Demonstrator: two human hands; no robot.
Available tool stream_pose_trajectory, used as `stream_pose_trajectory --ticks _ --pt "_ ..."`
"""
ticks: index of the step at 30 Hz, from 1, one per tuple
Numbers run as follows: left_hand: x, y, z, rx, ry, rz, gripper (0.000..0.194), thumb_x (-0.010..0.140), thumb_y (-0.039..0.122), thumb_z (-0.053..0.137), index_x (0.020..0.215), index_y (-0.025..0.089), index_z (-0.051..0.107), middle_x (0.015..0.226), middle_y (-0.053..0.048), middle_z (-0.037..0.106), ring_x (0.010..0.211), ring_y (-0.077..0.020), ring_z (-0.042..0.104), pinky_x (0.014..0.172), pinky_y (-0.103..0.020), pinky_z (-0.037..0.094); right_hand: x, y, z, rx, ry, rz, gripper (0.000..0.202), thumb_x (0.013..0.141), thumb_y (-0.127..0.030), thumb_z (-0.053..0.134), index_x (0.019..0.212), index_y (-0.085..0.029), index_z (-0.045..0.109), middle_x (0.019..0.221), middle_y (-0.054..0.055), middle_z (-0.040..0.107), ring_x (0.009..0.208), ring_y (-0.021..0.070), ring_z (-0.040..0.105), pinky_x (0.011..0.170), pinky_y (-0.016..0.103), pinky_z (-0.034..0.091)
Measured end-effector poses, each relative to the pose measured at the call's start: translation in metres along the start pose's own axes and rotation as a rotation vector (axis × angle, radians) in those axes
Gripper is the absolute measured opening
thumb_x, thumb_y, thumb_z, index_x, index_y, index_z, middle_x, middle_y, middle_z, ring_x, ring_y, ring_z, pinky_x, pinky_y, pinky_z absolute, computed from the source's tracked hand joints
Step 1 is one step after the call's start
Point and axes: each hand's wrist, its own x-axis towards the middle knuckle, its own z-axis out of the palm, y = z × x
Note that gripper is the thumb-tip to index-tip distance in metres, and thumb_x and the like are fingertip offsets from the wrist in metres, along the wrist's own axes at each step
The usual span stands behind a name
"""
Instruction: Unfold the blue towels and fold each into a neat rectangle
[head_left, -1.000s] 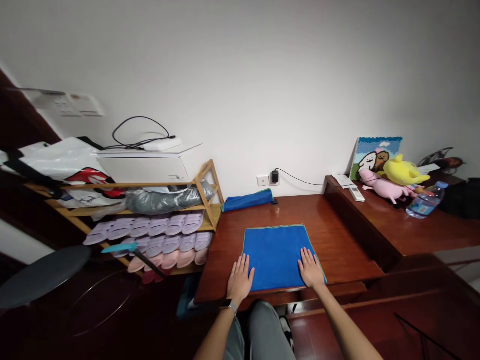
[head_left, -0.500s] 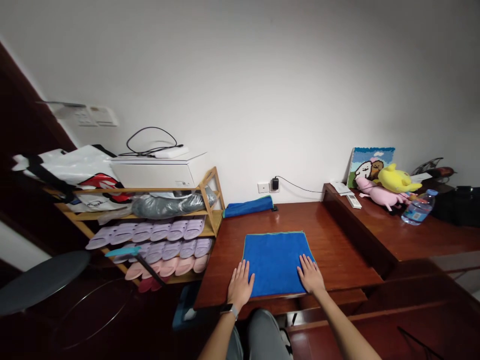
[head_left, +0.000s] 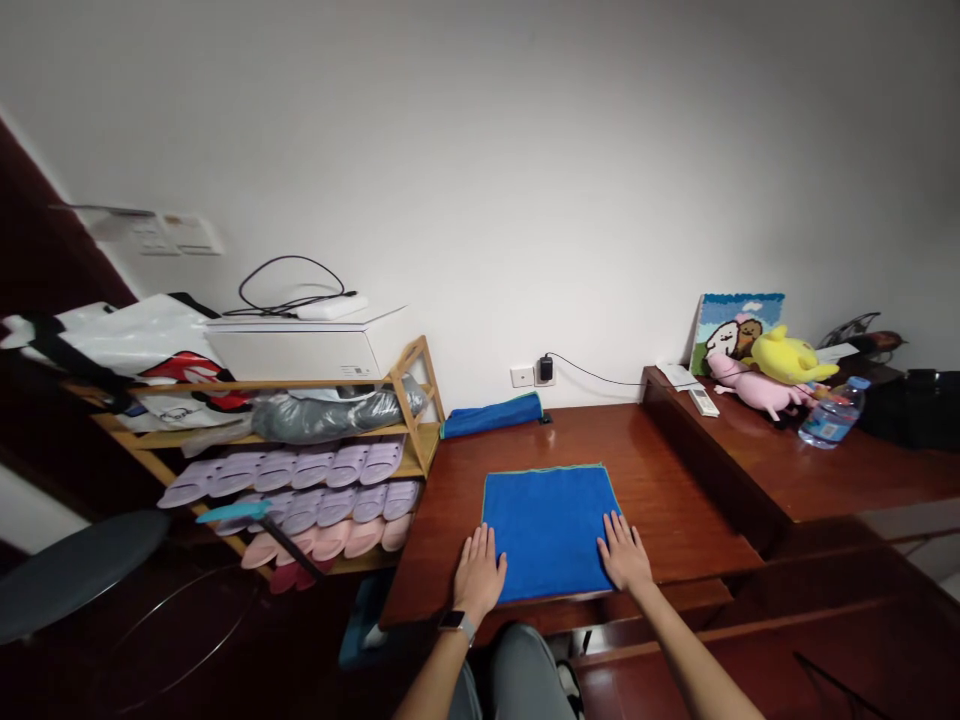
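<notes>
A blue cloth (head_left: 549, 530) with green edging lies spread flat on the brown wooden desk (head_left: 660, 480), its near edge close to the desk's front. My left hand (head_left: 480, 574) rests flat on the cloth's left edge, fingers stretched out, with a watch on the wrist. On the right edge of the cloth lies my right hand (head_left: 625, 553), also flat with the fingers apart. Neither hand grips anything. Against the wall at the back left of the desk is a second blue cloth (head_left: 491, 415), folded or rolled into a long strip.
Left of the desk stands a wooden rack (head_left: 420, 400) with several slippers (head_left: 315, 465) and a white box (head_left: 300, 350). A raised desk section (head_left: 750, 450) on the right bears plush toys (head_left: 787, 355), a water bottle (head_left: 832, 412) and a remote control (head_left: 703, 402).
The whole view has shifted slightly to the left. Both hands stay flat at the cloth's edges; the right hand sits a little further out. The cloth remains spread.
</notes>
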Motion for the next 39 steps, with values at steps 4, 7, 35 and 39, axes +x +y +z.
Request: stream_pose_trajectory --ticks 4,7,35,39 --pt "0.022 0.039 0.001 -0.027 0.057 0.095 0.061 0.105 0.033 0.036 0.16 0.012 0.053 0.168 -0.016 0.049 0.158 -0.0313 0.045 0.13 -0.055 0.038 0.011 -0.042 -0.005 0.046 0.088 -0.089 0.069 0.11 -0.047 0.027 0.17 -0.012 0.036 0.178 0.011 0.027 0.167 0.0264 0.022 0.136 0.048 0.015" --pt "0.033 0.075 0.009 -0.063 0.016 0.188 0.061 0.107 0.034 0.035 0.163 0.015 0.049 0.169 -0.013 0.049 0.158 -0.0292 0.045 0.129 -0.053 0.04 0.017 -0.079 0.001 0.088 0.094 -0.192 0.067 0.111 -0.043 0.025 0.17 -0.014 0.035 0.177 0.009 0.029 0.167 0.025 0.023 0.136 0.046 0.017" --pt "0.007 0.009 0.011 -0.06 0.03 -0.062 0.069 0.107 0.051 0.034 0.159 0.009 0.054 0.167 -0.02 0.051 0.157 -0.0336 0.047 0.13 -0.055 0.038 0.025 0.008 0.016 -0.006 0.048 0.019 0.074 0.109 -0.049 0.02 0.17 -0.01 0.034 0.178 0.011 0.027 0.167 0.0276 0.023 0.136 0.051 0.017" --pt "0.033 0.016 0.006 -0.089 0.057 0.038 0.064 0.109 0.045 0.032 0.161 0.011 0.052 0.168 -0.017 0.049 0.159 -0.0314 0.043 0.132 -0.054 0.035 0.044 -0.018 0.001 0.008 0.092 -0.041 0.074 0.11 -0.048 0.019 0.168 -0.007 0.038 0.176 0.014 0.032 0.167 0.0287 0.024 0.136 0.05 0.015"
